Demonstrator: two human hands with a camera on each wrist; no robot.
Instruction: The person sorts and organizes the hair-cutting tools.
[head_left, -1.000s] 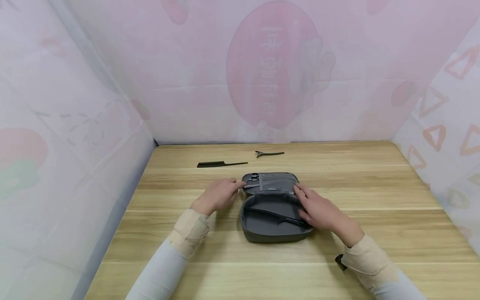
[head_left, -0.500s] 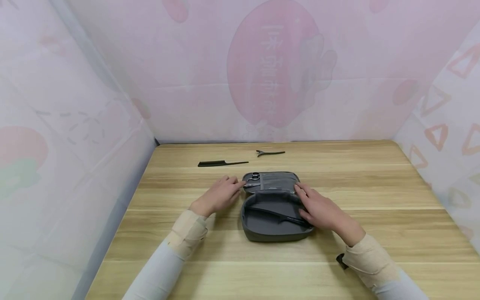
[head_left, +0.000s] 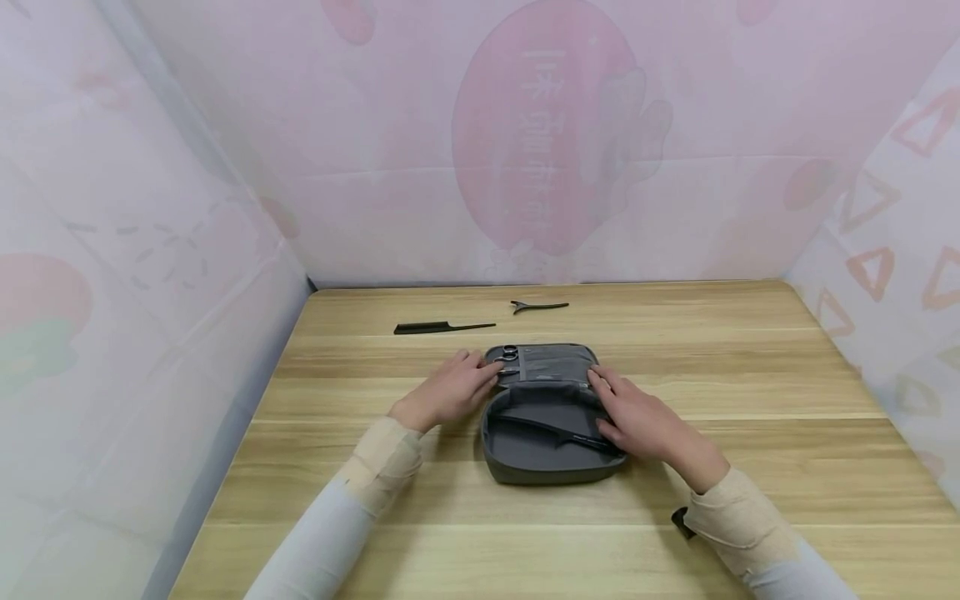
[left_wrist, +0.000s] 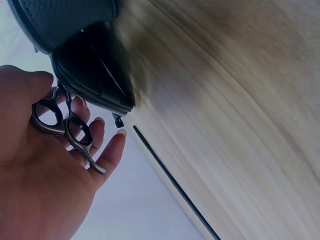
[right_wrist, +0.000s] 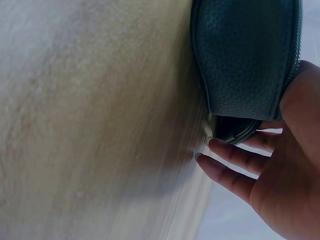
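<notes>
Open grey case (head_left: pixel 551 446) lay mid-table (head_left: pixel 750 375), left hand (head_left: pixel 447 390) with relaxed fingers touched scissors (left_wrist: pixel 67 127) in its lid pocket, right hand (head_left: pixel 637 421) rested spread-fingered on case's right edge.

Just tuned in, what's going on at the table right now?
A person has an open grey zip case on the wooden table. The left hand is at the scissors tucked in the lid's pocket, fingers by the ring handles. The right hand rests along the case's right edge. A black comb lies inside; another tail comb and a hair clip lie behind.
</notes>
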